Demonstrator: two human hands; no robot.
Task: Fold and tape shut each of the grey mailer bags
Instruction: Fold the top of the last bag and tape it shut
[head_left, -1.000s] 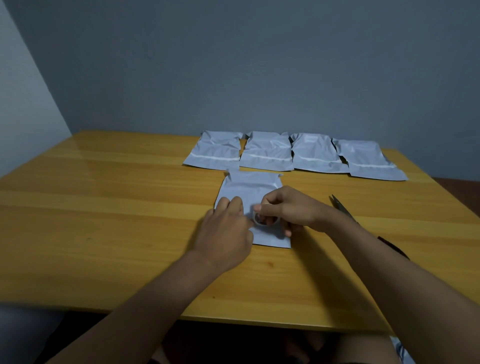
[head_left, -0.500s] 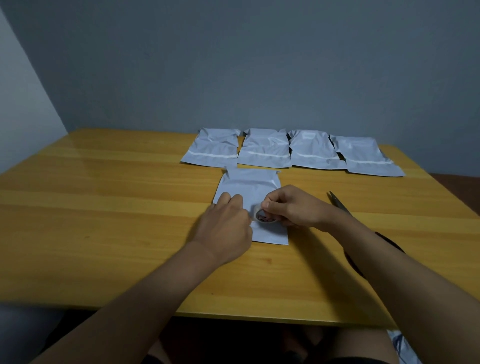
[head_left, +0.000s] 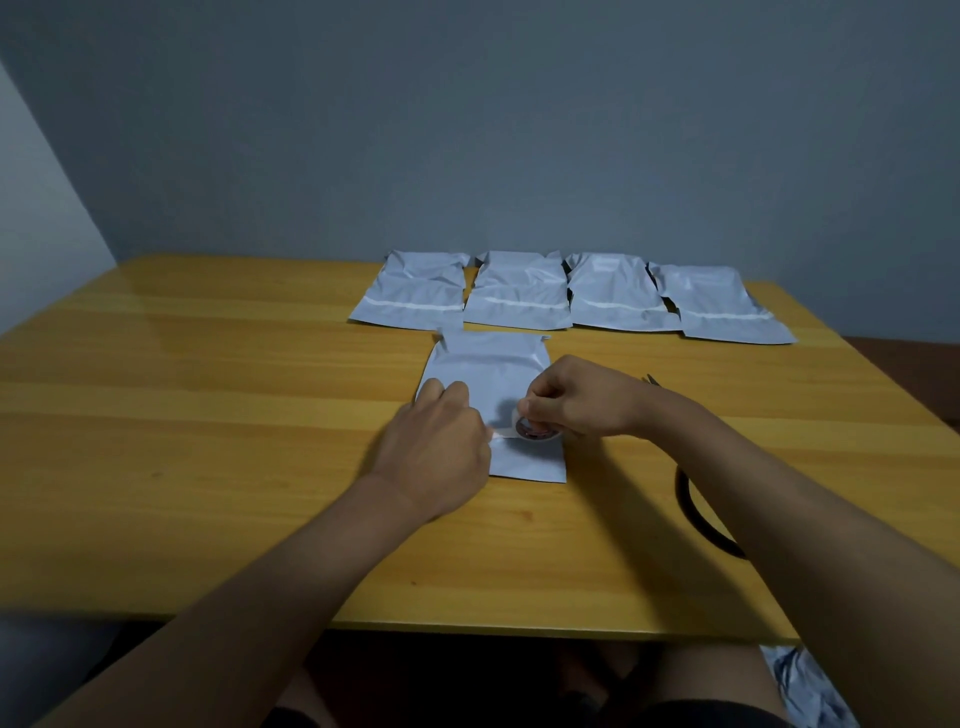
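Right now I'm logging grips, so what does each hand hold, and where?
The right hand pinches the tape roll by its rim. The left hand presses the tape's end onto the mailer bag.

Dim, flat indoor light with a cool grey cast. A pale sheen lies on the far-left worktop (head_left: 171, 332). Soft shadows spread beneath both forearms. The picture is slightly soft, and wide-angle bending curves the worktop's edges.

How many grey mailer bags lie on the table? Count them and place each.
5: four in a back row, far-left, centre-left, centre-right, far-right; the fifth lies nearer, under both hands. None appear hidden.
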